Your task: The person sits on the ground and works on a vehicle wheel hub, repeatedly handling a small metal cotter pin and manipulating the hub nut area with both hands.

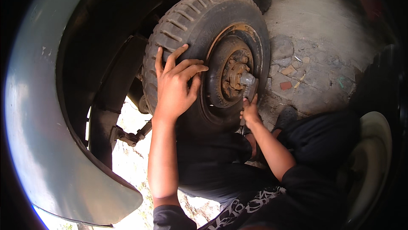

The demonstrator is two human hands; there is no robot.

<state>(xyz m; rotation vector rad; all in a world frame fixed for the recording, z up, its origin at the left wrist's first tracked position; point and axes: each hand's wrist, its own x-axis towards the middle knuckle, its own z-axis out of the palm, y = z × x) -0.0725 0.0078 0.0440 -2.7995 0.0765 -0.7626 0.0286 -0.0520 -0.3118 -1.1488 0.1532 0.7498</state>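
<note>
A worn, chunky-treaded tyre (231, 7) stands upright on a rusty wheel rim (214, 72). Spread across its sidewall and tread, the fingers of my left hand (176, 89) rest open on the rubber. My right hand (251, 113) is closed around the handle of what looks like a wire brush (253, 90). The brush head is up against the grey, rounded end of the hub (247, 78), bristles facing the hub. Rusty bolts (244, 60) ring the hub's middle. Part of the brush handle is hidden by my fingers.
A pale green-grey fender (34, 102) curves along the left, over dark suspension parts (131, 136). Small rubble and a red brick piece (286, 85) lie on the rough concrete floor (314, 21). A round pale object (378, 140) stands at lower right. My bent legs are close below the wheel.
</note>
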